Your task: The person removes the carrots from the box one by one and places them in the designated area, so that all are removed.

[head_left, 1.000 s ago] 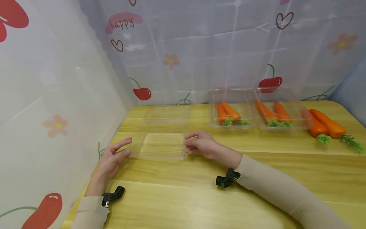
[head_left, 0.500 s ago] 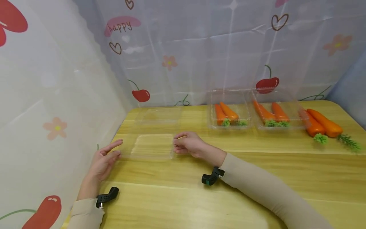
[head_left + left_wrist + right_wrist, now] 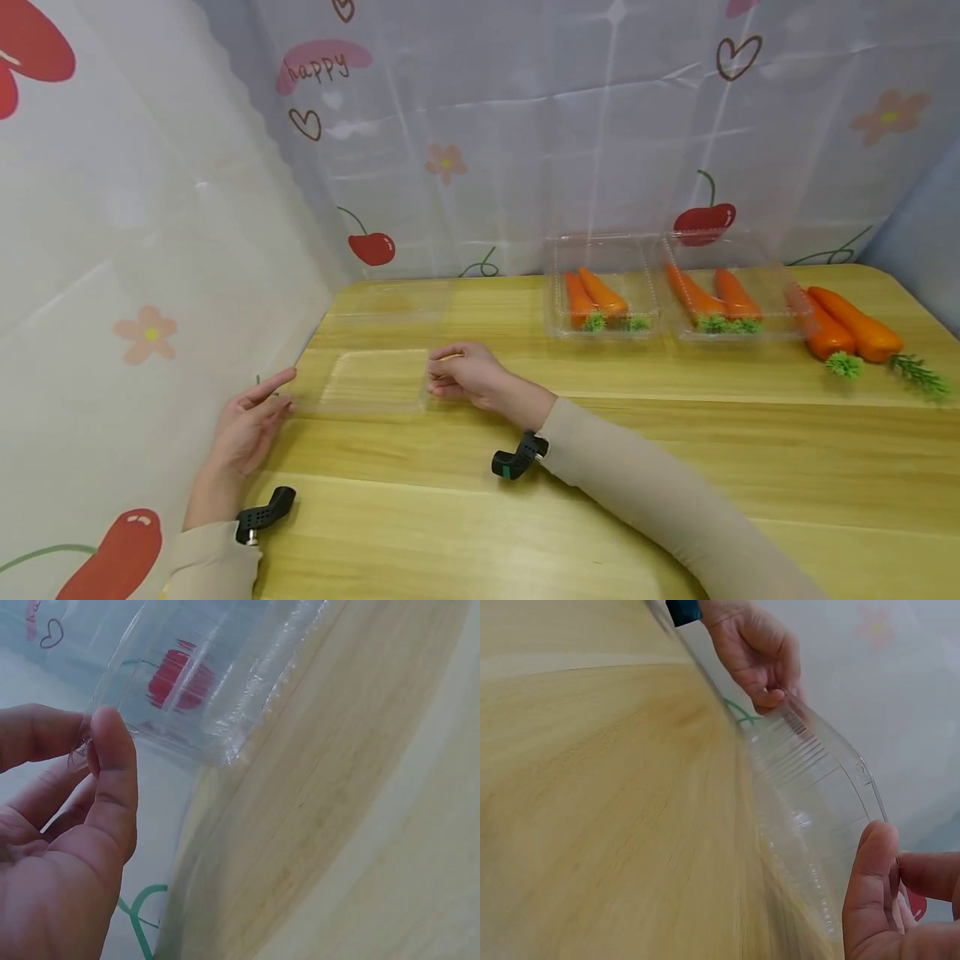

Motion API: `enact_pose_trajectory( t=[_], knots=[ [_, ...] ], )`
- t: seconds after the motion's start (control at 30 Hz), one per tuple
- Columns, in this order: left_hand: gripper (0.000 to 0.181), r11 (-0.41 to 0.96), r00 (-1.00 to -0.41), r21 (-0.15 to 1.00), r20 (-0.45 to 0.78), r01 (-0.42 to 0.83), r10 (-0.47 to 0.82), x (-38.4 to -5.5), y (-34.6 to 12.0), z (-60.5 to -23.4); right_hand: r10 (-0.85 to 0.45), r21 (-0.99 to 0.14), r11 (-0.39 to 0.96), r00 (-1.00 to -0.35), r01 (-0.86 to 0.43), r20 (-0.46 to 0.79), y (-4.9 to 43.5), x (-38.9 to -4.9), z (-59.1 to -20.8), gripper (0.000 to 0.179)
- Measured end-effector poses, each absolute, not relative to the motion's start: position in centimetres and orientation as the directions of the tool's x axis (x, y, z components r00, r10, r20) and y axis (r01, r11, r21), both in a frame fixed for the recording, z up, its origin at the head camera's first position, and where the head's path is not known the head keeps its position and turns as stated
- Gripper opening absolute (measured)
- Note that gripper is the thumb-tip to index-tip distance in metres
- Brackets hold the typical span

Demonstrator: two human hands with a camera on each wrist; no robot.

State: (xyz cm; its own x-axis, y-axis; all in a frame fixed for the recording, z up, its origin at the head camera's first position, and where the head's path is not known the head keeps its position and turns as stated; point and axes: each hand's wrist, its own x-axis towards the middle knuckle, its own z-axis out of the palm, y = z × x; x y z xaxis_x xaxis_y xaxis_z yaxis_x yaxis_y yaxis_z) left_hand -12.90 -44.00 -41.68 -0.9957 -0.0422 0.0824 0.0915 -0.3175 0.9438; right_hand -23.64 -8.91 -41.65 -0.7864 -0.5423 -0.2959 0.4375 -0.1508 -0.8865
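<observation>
A clear plastic clamshell box (image 3: 373,377) lies between my two hands over the left part of the table, its lid (image 3: 393,298) folded back toward the wall. My left hand (image 3: 246,427) is at the box's left end; in the left wrist view its thumb and index finger pinch the clear rim (image 3: 88,750). At the opposite end, my right hand (image 3: 471,375) pinches the edge between thumb and curled fingers. Both hands show in the right wrist view, with the box's ribbed wall (image 3: 799,761) stretching between them. Only wood shows through the see-through base.
Two more clear boxes stand at the back, a nearer-centre box (image 3: 637,321) and a right-hand box (image 3: 757,332), each with orange carrots inside. Loose carrots (image 3: 862,329) lie right of them. A printed curtain (image 3: 510,167) rises behind and along the left edge of the wooden table (image 3: 480,517).
Both hands have slid leftward together, carrying the clear box toward the table's left edge. The boxes with carrots and the loose carrots stay in place.
</observation>
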Motion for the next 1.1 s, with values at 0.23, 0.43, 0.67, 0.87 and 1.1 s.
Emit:
enact_pose_trajectory(
  t=[0.23,0.43,0.67,0.87,1.1],
  knots=[
    [0.037,-0.337,-0.991,0.936,0.058,0.097,-0.124,-12.8,-44.6,-41.6,-0.544,-0.881,-0.162,-0.785,0.445,-0.296,-10.5,-24.1,-41.7,0.043],
    [0.036,-0.379,-0.983,0.918,0.057,0.121,-0.175,-12.9,-45.0,-41.5,-0.537,-0.877,-0.176,-0.79,0.448,-0.296,-11.7,-24.3,-41.8,0.044],
    [0.037,-0.39,-0.975,0.911,0.052,0.135,-0.217,-12.6,-45.5,-41.4,-0.55,-0.878,-0.184,-0.787,0.441,-0.28,-12.7,-23.7,-41.6,0.043],
    [0.037,-0.378,-0.971,0.916,0.046,0.135,-0.236,-12.5,-45.9,-41.4,-0.553,-0.873,-0.191,-0.784,0.449,-0.282,-13.0,-23.4,-41.5,0.041],
    [0.036,-0.295,-0.883,0.933,0.048,0.207,-0.467,-12.7,-45.4,-41.0,-0.563,-0.858,-0.187,-0.768,0.478,-0.306,-13.5,-23.3,-41.4,0.043]
  ],
)
